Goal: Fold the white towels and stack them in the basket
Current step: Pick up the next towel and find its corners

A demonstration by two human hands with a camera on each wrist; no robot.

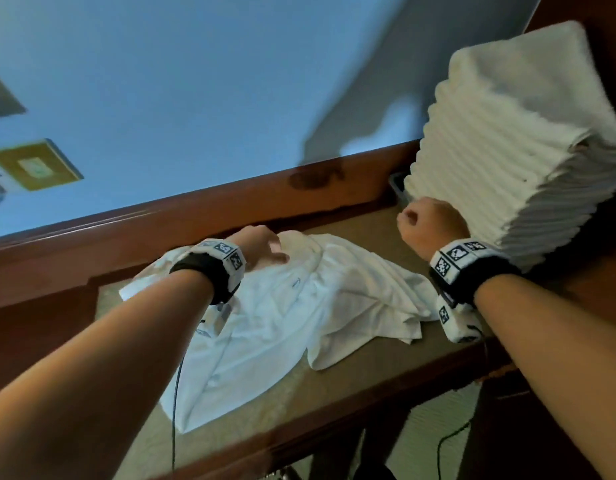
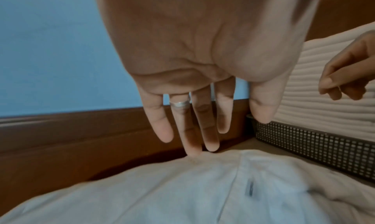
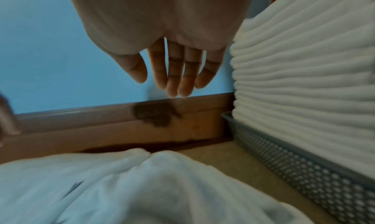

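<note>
A crumpled white towel point(image 1: 299, 306) lies spread on the beige table top point(image 1: 379, 358). My left hand point(image 1: 268, 251) hovers over its far edge with straight fingers. In the left wrist view the fingertips point(image 2: 193, 152) touch the towel point(image 2: 182, 187). My right hand point(image 1: 414, 220) hangs above the table beside a tall stack of folded white towels point(image 1: 507, 150). In the right wrist view this hand point(image 3: 160, 86) has relaxed fingers and holds nothing. The stack point(image 3: 304, 67) stands in a low grey mesh basket point(image 3: 304, 171), which also shows in the left wrist view point(image 2: 324, 148).
A brown wooden ledge with a dark stain point(image 1: 310, 178) runs along the back of the table under a blue wall. The table's front edge point(image 1: 334, 441) is near my forearms. A black cable point(image 1: 176, 393) hangs from my left wrist. A brass wall plate point(image 1: 36, 166) sits far left.
</note>
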